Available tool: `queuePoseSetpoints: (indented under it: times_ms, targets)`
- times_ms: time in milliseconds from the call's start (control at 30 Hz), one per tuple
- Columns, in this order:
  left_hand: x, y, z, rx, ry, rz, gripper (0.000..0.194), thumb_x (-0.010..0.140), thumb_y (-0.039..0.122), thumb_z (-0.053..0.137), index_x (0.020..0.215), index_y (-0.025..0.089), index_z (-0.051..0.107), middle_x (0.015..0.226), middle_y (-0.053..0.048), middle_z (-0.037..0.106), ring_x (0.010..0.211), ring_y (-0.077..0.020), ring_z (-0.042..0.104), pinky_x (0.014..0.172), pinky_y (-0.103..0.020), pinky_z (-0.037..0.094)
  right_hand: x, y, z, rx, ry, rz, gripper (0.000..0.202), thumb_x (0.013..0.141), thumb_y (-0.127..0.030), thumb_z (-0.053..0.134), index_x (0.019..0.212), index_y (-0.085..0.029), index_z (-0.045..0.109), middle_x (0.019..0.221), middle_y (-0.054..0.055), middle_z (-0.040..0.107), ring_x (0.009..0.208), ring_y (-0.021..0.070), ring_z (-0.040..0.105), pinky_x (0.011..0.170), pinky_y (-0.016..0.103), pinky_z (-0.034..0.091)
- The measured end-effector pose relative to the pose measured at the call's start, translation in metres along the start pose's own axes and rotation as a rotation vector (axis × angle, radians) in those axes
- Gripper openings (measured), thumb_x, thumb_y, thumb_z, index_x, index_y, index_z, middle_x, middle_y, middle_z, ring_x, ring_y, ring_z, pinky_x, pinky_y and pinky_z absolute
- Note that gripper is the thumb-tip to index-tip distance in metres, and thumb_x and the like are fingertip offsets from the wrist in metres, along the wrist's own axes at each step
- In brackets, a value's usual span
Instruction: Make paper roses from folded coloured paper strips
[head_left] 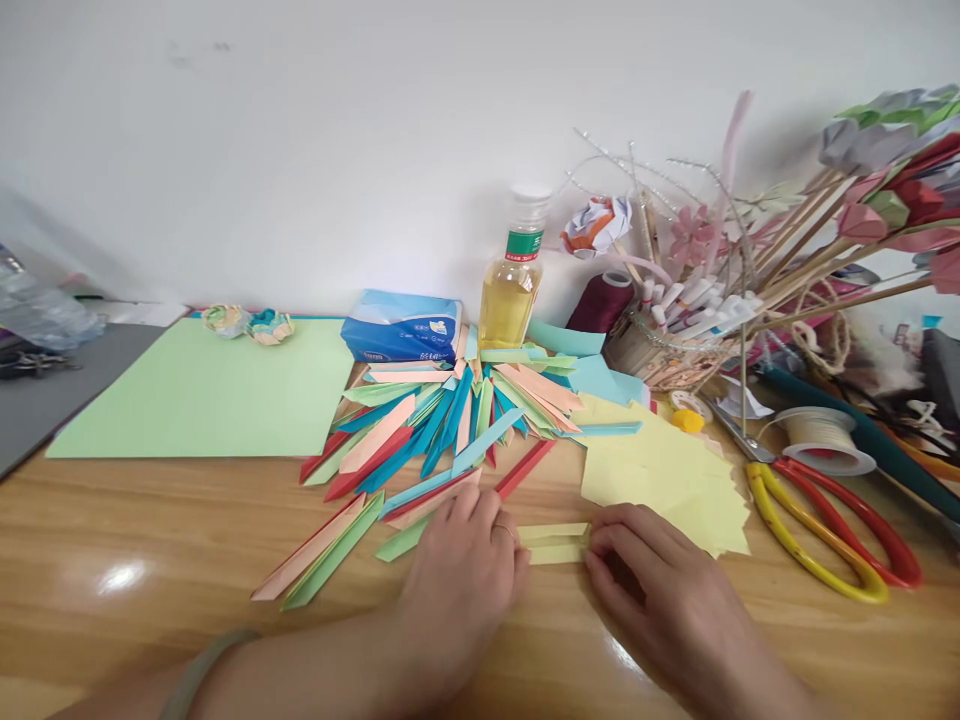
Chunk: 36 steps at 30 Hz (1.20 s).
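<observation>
A narrow yellow paper strip (553, 545) with lengthwise folds lies on the wooden table between my hands. My left hand (472, 550) has its fingers closed on the strip's left end, and a thin ring shows on one finger. At the right end my right hand (645, 555) pinches the paper between thumb and fingers. Just behind my left hand lie folded strips in light blue (427, 492) and red (525, 468). Behind them spreads a pile of folded paper strips (450, 420) in blue, red, peach and green. Yellow paper sheets (660, 480) lie beyond my right hand.
Scissors (832, 540) with yellow and red handles lie right, near a thread spool (825, 440). A bottle of yellow liquid (511, 290) and a blue tissue pack (405, 325) stand behind the pile. Green sheets (210, 390) lie left; a container (667, 345) holds pens and paper flowers.
</observation>
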<state>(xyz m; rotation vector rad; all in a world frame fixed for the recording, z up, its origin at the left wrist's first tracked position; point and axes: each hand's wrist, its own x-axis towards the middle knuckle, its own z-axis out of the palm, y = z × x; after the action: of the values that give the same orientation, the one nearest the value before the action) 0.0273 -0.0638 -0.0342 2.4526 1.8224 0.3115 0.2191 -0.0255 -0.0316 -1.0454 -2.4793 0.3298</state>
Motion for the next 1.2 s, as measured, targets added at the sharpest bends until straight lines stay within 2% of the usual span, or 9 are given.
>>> queuePoseSetpoints:
  times_ms: [100,200,433,567,700,933,1033,1100,1200]
  targets:
    - [-0.0021,0.0008,-0.0059,-0.087,-0.068,-0.032,0.018,0.084,0.018,0.044,0.073,0.015,0.058,0.080,-0.007,0.057,0.085,-0.0251,0.051,0.069,-0.042,0.048,-0.0007,-0.0012,0.0004,-0.008,0.018,-0.008,0.013,0.085,-0.013,0.045,0.075,-0.018,0.051,0.077,0.003,0.056,0.068,0.0149,0.052,0.060,0.028,0.042]
    - [-0.0038,0.0016,-0.0109,-0.162,-0.093,-0.058,0.014,0.084,0.019,0.046,0.077,0.015,0.057,0.085,-0.007,0.057,0.085,-0.0234,0.050,0.074,-0.044,0.047,-0.0007,-0.0030,0.0001,-0.027,0.037,-0.009,0.014,0.086,-0.014,0.045,0.074,-0.018,0.051,0.075,0.004,0.056,0.067,0.0153,0.051,0.060,0.028,0.042]
    - [-0.0034,0.0013,-0.0096,-0.196,-0.035,-0.038,0.017,0.083,0.013,0.039,0.075,0.016,0.053,0.082,-0.007,0.054,0.081,-0.0230,0.048,0.071,-0.045,0.045,-0.0008,-0.0055,-0.0005,-0.033,0.037,0.009,0.017,0.086,-0.013,0.043,0.074,-0.017,0.053,0.074,0.004,0.057,0.067,0.0155,0.053,0.060,0.028,0.043]
    - [-0.0034,0.0021,-0.0093,-0.222,-0.028,-0.051,0.020,0.083,0.013,0.035,0.074,0.017,0.052,0.081,-0.006,0.052,0.078,-0.0222,0.046,0.066,-0.042,0.044,-0.0001,-0.0059,0.0001,-0.048,0.042,0.022,0.017,0.085,-0.013,0.043,0.072,-0.018,0.053,0.073,0.004,0.056,0.067,0.0159,0.053,0.060,0.028,0.043]
    - [-0.0019,0.0028,-0.0094,-0.192,-0.044,-0.052,0.018,0.083,0.014,0.036,0.073,0.017,0.051,0.081,-0.006,0.051,0.080,-0.0226,0.045,0.069,-0.043,0.043,0.0014,-0.0052,0.0009,-0.048,0.031,0.041,0.018,0.084,-0.013,0.042,0.069,-0.018,0.051,0.070,0.004,0.054,0.064,0.0161,0.051,0.058,0.029,0.042]
    - [-0.0026,0.0025,-0.0099,-0.123,-0.035,-0.005,0.016,0.080,0.008,0.035,0.076,0.017,0.047,0.081,-0.007,0.050,0.078,-0.0224,0.045,0.069,-0.043,0.044,-0.0013,0.0005,-0.0016,0.036,-0.024,0.053,0.013,0.086,-0.014,0.041,0.078,-0.019,0.049,0.075,0.004,0.056,0.069,0.0165,0.052,0.060,0.029,0.044]
    - [-0.0035,0.0022,-0.0107,-0.186,-0.037,-0.011,0.019,0.077,0.004,0.032,0.073,0.018,0.045,0.078,-0.006,0.049,0.074,-0.0206,0.045,0.064,-0.039,0.044,-0.0017,0.0019,-0.0033,0.014,0.003,0.005,0.013,0.087,-0.013,0.042,0.079,-0.020,0.050,0.075,0.003,0.057,0.069,0.0159,0.054,0.074,0.035,0.047]
    - [-0.0037,0.0022,-0.0108,-0.233,-0.032,-0.020,0.019,0.076,0.004,0.032,0.075,0.017,0.046,0.079,-0.007,0.050,0.073,-0.0202,0.045,0.062,-0.037,0.044,-0.0015,0.0024,-0.0039,-0.017,0.032,-0.045,0.012,0.086,-0.013,0.043,0.082,-0.020,0.051,0.076,0.002,0.059,0.069,0.0155,0.056,0.087,0.041,0.044]
    - [-0.0039,0.0020,-0.0103,-0.253,0.021,0.025,0.028,0.074,0.003,0.033,0.093,0.014,0.050,0.093,-0.011,0.053,0.081,-0.0224,0.047,0.068,-0.040,0.045,-0.0014,0.0025,-0.0046,-0.059,0.065,-0.093,0.013,0.085,-0.012,0.045,0.092,-0.019,0.054,0.081,0.004,0.063,0.072,0.0162,0.058,0.089,0.042,0.044]
